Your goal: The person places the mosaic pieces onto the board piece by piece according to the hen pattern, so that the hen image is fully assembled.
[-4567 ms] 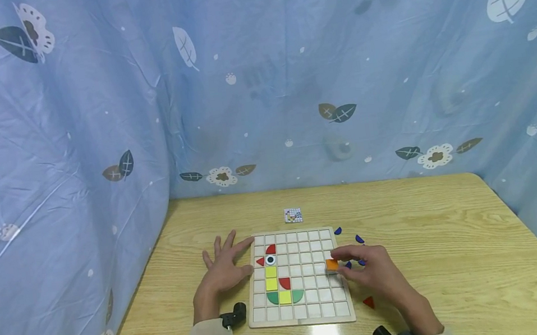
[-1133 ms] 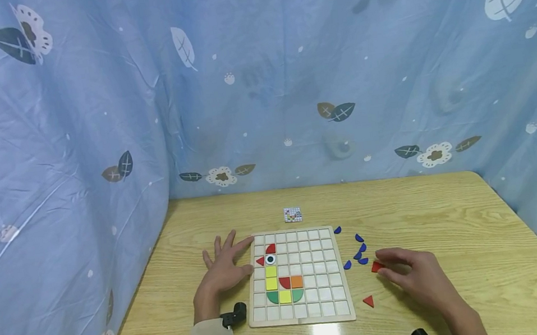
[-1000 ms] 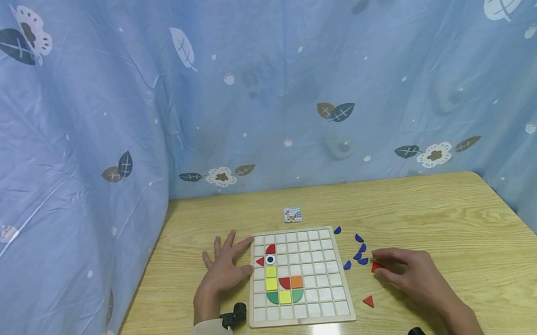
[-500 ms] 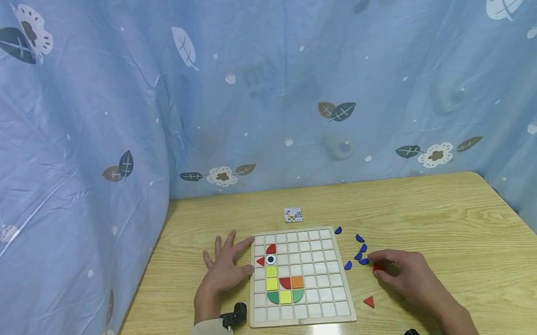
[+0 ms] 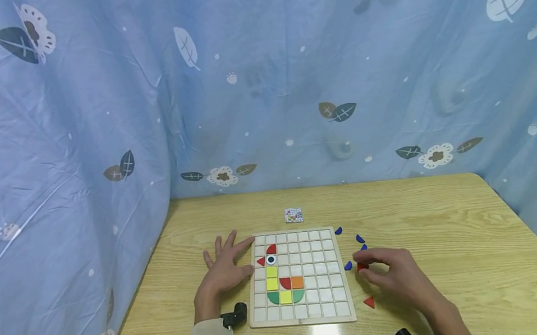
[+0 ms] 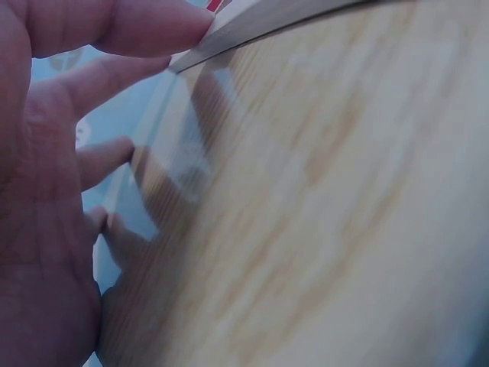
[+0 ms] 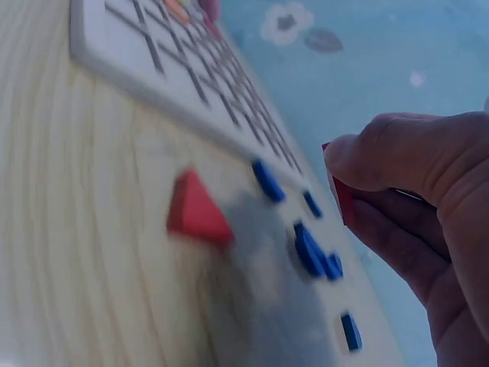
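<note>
Right hand [image 5: 394, 272] pinches a red tile [image 5: 361, 267], now closer to the 3 o'clock side of the gridded board [image 5: 314, 268].
It was farther right half a second ago; the tile, shape mostly covered, has yet to be set in a cell. The orange square [image 5: 297, 282], earlier in those fingers, now fills one. The left hand [image 5: 224, 275], spread and grasping nothing, touches the board between 9 and 11 o'clock; a red triangle [image 5: 369, 302] lies loose at 4.
</note>
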### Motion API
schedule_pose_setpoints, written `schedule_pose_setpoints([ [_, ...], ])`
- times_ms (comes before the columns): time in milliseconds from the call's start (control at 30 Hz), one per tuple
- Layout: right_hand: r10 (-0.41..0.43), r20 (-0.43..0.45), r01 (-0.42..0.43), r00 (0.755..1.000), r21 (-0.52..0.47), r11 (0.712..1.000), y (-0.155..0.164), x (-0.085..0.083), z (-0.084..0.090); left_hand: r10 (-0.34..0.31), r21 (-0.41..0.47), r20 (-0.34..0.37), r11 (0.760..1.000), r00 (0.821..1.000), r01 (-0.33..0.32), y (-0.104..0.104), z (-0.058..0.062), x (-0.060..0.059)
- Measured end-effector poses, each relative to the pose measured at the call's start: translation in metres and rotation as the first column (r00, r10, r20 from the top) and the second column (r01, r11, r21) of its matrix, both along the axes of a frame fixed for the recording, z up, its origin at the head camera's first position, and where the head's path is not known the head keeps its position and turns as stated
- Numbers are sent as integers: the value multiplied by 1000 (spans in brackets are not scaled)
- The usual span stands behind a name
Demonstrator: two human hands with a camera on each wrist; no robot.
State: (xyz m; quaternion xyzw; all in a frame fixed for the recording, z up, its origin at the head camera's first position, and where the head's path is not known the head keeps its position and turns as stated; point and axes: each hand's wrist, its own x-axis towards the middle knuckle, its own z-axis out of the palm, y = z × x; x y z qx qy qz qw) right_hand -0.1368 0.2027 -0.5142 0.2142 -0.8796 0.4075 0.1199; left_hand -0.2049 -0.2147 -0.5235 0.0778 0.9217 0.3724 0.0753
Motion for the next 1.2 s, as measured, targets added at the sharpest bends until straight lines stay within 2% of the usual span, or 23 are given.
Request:
schedule_pose_setpoints([
  [300, 129, 62, -129, 990, 1, 992, -35, -10, 6, -8, 2, 2, 1000, 1000, 8, -2, 1, -1],
  [633, 262, 102, -264, 960, 11, 964, -74, -19, -1, -11, 21, 10, 1000, 1000, 11, -1, 1, -1],
  [767, 287, 86, -290, 954, 25, 957, -84, -21, -4, -15, 22, 9, 1000, 1000, 15, -1, 1, -1],
  [967, 296, 124, -303, 947, 47, 952, -94, -22, -6, -7, 22, 9, 1000, 1000, 7, -2, 1, -1],
  [1100, 282, 134, -294, 950, 84, 952, -96, -22, -7, -3, 20, 11, 1000, 1000, 3, -1, 1, -1],
  [1200, 273, 102, -283, 957, 108, 953, -95, -22, -8, -2, 14, 11, 1000, 1000, 2, -1, 2, -1],
])
